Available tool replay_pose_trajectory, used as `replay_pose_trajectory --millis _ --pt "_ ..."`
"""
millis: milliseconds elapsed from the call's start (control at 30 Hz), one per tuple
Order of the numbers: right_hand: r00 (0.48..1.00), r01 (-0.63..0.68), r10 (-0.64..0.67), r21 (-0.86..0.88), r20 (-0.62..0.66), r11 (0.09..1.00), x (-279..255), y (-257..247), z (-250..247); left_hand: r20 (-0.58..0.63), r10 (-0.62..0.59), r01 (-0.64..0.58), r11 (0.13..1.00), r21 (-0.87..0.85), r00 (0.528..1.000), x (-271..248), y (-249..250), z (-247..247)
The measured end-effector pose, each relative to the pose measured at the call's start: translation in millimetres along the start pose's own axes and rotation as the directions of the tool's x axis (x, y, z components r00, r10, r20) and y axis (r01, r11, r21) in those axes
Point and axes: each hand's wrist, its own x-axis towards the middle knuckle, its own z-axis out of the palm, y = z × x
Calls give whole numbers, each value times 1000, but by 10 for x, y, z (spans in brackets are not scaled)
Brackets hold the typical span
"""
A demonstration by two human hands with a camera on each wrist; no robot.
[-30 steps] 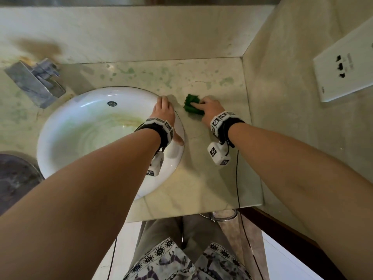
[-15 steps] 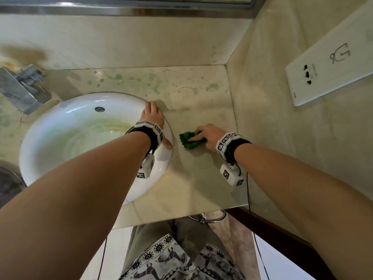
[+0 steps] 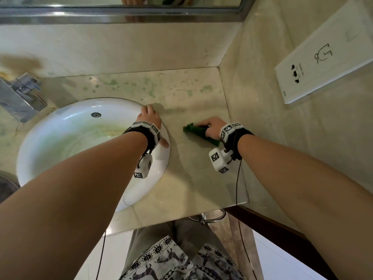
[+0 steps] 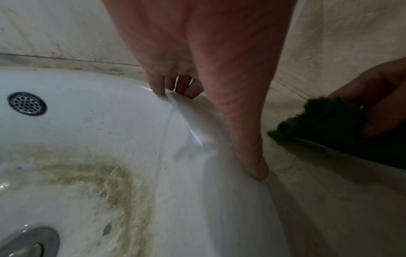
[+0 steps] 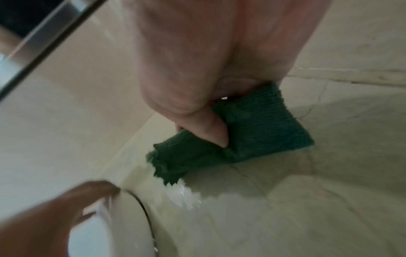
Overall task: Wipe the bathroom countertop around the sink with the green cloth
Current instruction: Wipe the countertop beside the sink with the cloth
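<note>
Right hand (image 3: pixel 212 127): pressed down on the green cloth (image 3: pixel 198 132), which lies folded flat on the counter (image 3: pixel 193 178) between the sink (image 3: pixel 60 138) and the right-hand wall, about midway between the back and front edges. In the right wrist view the thumb is bent onto the top of the cloth (image 5: pixel 252 128) and the remaining fingers are curled over its far side, so the hand grips it. The cloth's ragged near end points toward the sink; a wet sheen shows on the counter beside that end.

Left hand (image 3: pixel 150 118): resting on the right rim of the sink. In the left wrist view the fingers (image 4: pixel 158 87) are bent over the rim's edge and the thumb (image 4: pixel 252 163) lies along the rim's outer side where it meets the counter; the hand (image 4: pixel 197 52) clasps the rim and holds nothing loose.

Sink: white, round bowl set into the counter's left part, with a brownish stain ring around the drain (image 4: pixel 26 243) and an overflow grille (image 3: pixel 96 114) on the back wall of the bowl.

Counter: pale stone with greenish blotches along the back edge.

Other items: a chrome tap (image 3: pixel 20 98) at the back left corner; a white socket plate (image 3: pixel 327 57) on the right wall; a mirror frame (image 3: pixel 121 15) above the back wall
</note>
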Motion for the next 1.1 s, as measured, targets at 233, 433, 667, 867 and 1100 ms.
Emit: replay_pose_trajectory --millis 233,433,667,867,1100 --pt "901 -105 177 197 -397 975 95 -21 -199 -54 -58 55 996 -67 997 131 -130 -157" --pt "707 -292 268 74 -654 954 296 -61 -131 -74 -150 142 984 -110 986 251 -257 -206" --pt "783 -502 369 -160 -500 850 567 -147 23 -59 -186 180 979 -96 981 309 -327 -194" --pt "823 -544 370 -410 -431 732 784 -301 -224 -20 -185 182 978 -97 983 325 -322 -219" --pt "851 -488 294 -446 -435 750 871 -416 -385 52 -192 196 976 -98 980 337 -290 -318"
